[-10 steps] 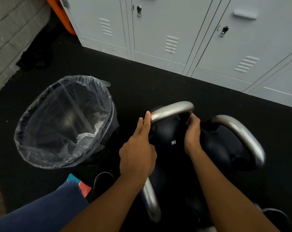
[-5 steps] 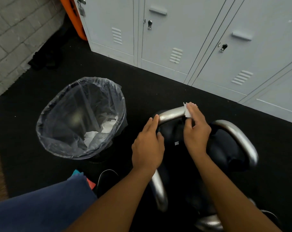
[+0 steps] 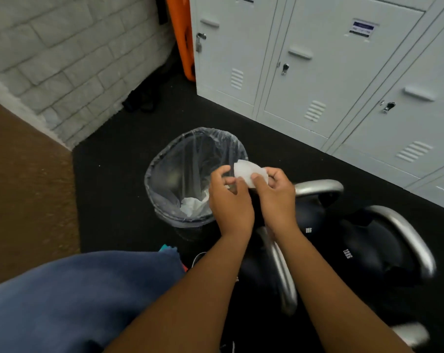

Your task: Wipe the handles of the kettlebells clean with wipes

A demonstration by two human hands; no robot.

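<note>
Pinching fingers of the right hand (image 3: 274, 197) clamp the wipe (image 3: 250, 173); the left hand (image 3: 228, 200) is loosely curled beside it. At ten o'clock, the lined bin (image 3: 162, 159) could be missed if release is early.

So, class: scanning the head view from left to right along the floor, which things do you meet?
Brown floor → lined bin → left hand → right hand → far kettlebell handle → right kettlebell handle.
</note>
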